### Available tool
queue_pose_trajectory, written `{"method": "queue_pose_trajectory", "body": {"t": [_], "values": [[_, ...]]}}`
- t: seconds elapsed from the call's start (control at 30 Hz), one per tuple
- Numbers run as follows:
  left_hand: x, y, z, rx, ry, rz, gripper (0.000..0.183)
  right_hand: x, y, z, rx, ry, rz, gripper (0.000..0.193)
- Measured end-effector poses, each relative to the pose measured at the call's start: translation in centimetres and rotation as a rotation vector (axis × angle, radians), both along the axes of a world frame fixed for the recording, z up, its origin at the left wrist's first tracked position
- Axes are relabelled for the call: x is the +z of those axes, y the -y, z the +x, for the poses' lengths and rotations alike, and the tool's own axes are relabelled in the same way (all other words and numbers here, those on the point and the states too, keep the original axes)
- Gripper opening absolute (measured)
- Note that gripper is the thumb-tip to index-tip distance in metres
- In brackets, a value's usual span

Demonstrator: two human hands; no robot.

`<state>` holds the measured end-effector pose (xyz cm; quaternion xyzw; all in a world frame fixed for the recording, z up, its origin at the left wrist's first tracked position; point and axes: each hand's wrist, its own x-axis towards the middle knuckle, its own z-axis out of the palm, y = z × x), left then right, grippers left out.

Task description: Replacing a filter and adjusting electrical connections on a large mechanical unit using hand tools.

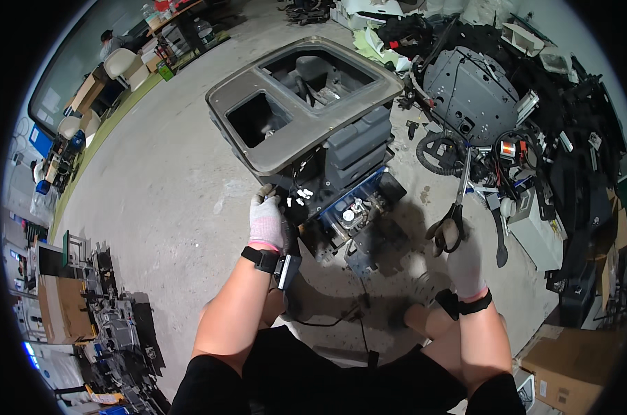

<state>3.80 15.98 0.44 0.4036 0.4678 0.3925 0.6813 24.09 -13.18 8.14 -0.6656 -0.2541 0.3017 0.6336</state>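
Note:
A large grey machine housing with two open compartments lies tilted on the concrete floor in front of me. My left hand, in a grey glove, grips its lower left corner near loose white connectors and wires. My right hand, also gloved, holds a pair of black-handled scissors, blades pointing up and away from the housing. A blue circuit board with small parts shows at the housing's underside, between my two hands.
A heap of black and grey machine parts, a round grey metal plate and a hose lie to the right. Cardboard boxes stand at lower right, more scrap parts at lower left. Another person sits at desks far back left.

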Motion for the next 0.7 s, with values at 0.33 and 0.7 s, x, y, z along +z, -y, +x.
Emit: {"method": "queue_pose_trajectory", "body": {"t": [0.33,0.7], "values": [[0.4,-0.8,-0.8,0.050,0.080,-0.029,0.028,-0.8,0.0,0.0,-0.136,0.041,0.153,0.015],[0.9,-4.3,-3.8,0.200,0.144,0.046,0.036,-1.0,-0.2,0.2,-0.068,0.010,0.074,0.011]]}}
